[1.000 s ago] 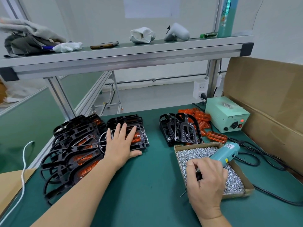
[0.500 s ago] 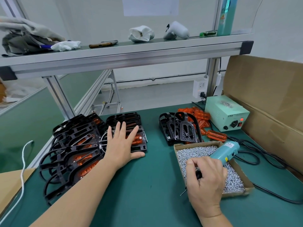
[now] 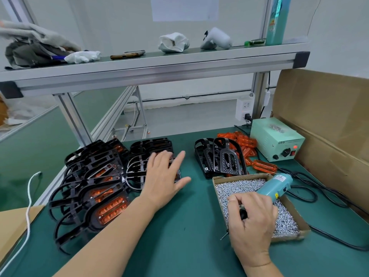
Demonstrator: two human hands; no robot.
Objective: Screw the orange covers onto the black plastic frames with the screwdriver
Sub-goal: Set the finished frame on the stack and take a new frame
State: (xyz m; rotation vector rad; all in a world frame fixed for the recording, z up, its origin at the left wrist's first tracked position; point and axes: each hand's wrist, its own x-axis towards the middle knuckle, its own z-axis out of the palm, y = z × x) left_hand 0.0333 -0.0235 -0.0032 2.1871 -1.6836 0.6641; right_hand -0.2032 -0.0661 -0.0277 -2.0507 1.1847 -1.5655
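Several black frames with orange covers fitted (image 3: 93, 186) lie piled at the left of the green table. My left hand (image 3: 163, 176) hovers with fingers spread over the nearest finished frame (image 3: 139, 168), its fingers blurred. Bare black frames (image 3: 219, 158) stand at the middle back, with loose orange covers (image 3: 245, 142) behind them. My right hand (image 3: 251, 218) grips the teal electric screwdriver (image 3: 275, 186) over the cardboard box of screws (image 3: 239, 186), and the bit tip pokes out below the box's near left corner.
A green power supply (image 3: 277, 140) with a lit red lamp stands at the back right, its black cables (image 3: 311, 188) trailing across the table. Brown cardboard (image 3: 323, 120) lines the right side. A white cord (image 3: 30, 196) hangs at the left edge. The overhead shelf (image 3: 159, 64) holds rags.
My left hand has lifted off the finished frame and shifted right, fingers spreading. The right hand stays at the screw box with the screwdriver.
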